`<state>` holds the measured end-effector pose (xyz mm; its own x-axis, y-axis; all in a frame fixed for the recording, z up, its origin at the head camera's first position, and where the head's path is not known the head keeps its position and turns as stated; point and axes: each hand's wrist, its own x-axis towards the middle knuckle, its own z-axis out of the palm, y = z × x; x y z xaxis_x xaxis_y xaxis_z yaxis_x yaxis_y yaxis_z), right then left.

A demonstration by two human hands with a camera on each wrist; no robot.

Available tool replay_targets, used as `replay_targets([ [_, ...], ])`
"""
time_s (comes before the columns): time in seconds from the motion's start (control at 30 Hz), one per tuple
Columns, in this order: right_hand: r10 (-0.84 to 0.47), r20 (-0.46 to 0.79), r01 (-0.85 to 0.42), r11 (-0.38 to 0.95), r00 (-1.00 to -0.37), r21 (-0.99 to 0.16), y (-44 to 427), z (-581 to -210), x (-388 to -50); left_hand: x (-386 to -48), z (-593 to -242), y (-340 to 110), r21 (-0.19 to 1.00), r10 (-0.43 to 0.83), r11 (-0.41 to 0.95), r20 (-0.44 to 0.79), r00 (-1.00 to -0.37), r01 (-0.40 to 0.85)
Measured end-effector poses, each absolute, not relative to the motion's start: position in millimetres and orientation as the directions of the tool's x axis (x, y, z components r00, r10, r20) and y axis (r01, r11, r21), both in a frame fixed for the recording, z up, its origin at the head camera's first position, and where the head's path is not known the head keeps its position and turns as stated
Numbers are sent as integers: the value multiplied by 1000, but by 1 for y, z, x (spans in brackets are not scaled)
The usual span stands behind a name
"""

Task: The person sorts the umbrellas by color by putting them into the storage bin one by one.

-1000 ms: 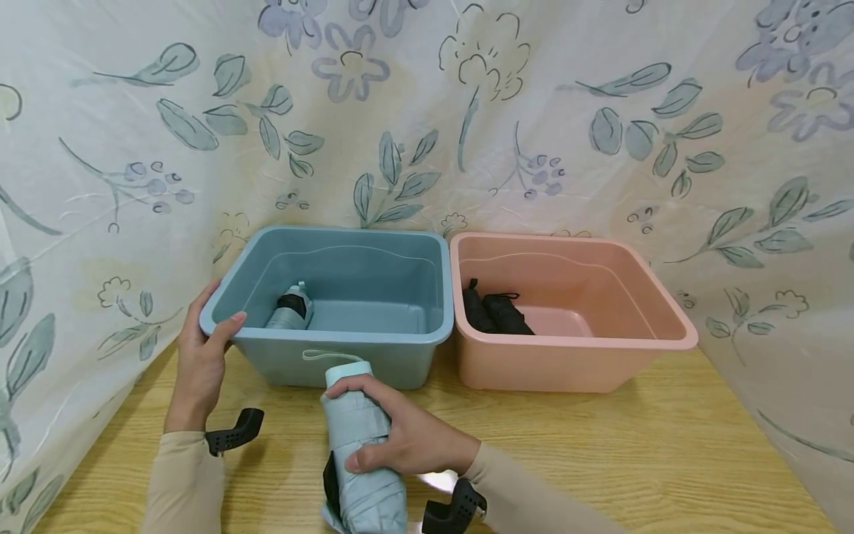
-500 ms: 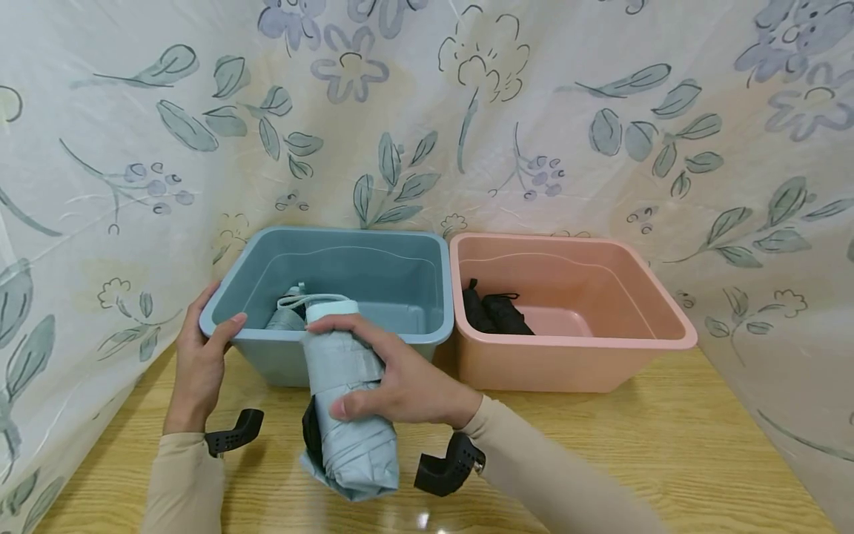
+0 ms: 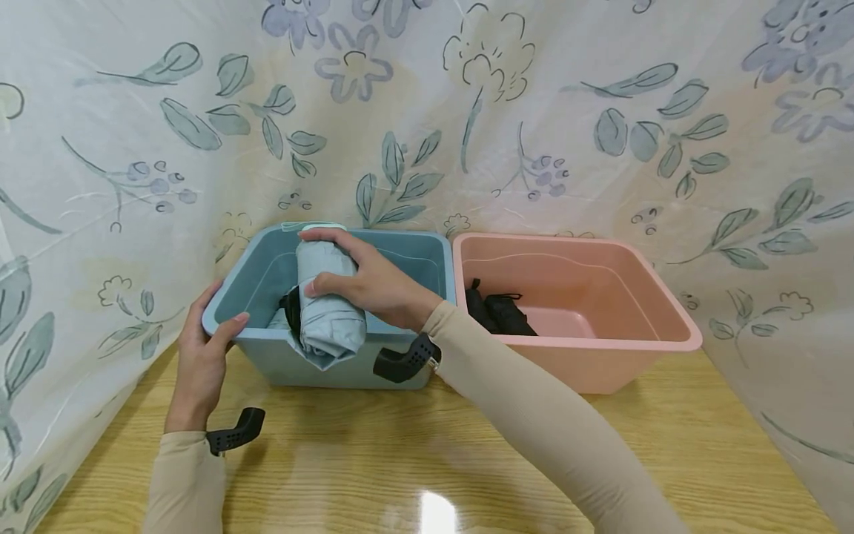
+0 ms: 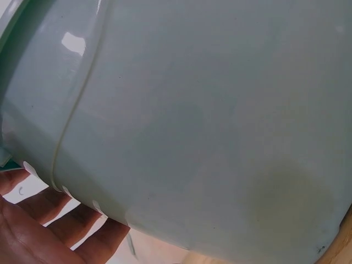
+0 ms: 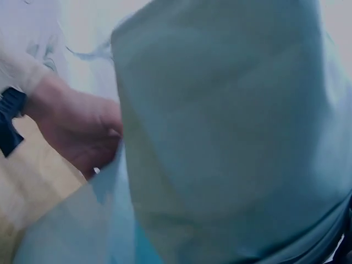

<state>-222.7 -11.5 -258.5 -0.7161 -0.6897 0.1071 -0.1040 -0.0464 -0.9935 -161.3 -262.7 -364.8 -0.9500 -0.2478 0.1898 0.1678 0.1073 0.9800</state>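
A folded light blue umbrella (image 3: 333,322) with a wrist loop and a black part along its side is gripped from above by my right hand (image 3: 376,285). It tilts over the front rim of the blue bin (image 3: 280,365), its looped end toward the back. My left hand (image 3: 202,363) holds the bin's front left corner, thumb over the rim. In the left wrist view those fingers (image 4: 102,239) lie at the outer wall. Inside the bin, another light blue folded umbrella (image 3: 278,320) is mostly hidden. The held umbrella (image 5: 231,126) fills much of the right wrist view.
A pink bin (image 3: 580,367) stands just right of the blue one, with two black folded umbrellas (image 3: 508,315) at its left end. Both bins rest on a wooden table (image 3: 333,460). Flower-patterned sheeting (image 3: 414,89) rises behind and at both sides.
My right hand has carried the umbrella up and forward, from in front of the blue bin to over its opening. The left hand has stayed on the rim.
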Motion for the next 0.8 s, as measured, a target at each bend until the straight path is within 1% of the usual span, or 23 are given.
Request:
replay_targets([
  [0.13, -664, 70, -70, -26, -744, -997, -25, -260, -241, -162, -365, -262, 980, -250, 100, 192, -949, 172],
  [0.37, -632, -15, -43, 77, -775, -996, -45, -267, -266, -162, -366, -263, 979, -243, 85, 201, -949, 186],
  [0.57, -604, -116, 7, 179, -788, -984, -58, -277, -282, -162, -366, -263, 979, -239, 91, 199, -950, 182],
  [0.8, -574, -201, 29, 294, -794, -955, -70, -290, -294, -161, -365, -262, 979, -247, 103, 199, -949, 178],
])
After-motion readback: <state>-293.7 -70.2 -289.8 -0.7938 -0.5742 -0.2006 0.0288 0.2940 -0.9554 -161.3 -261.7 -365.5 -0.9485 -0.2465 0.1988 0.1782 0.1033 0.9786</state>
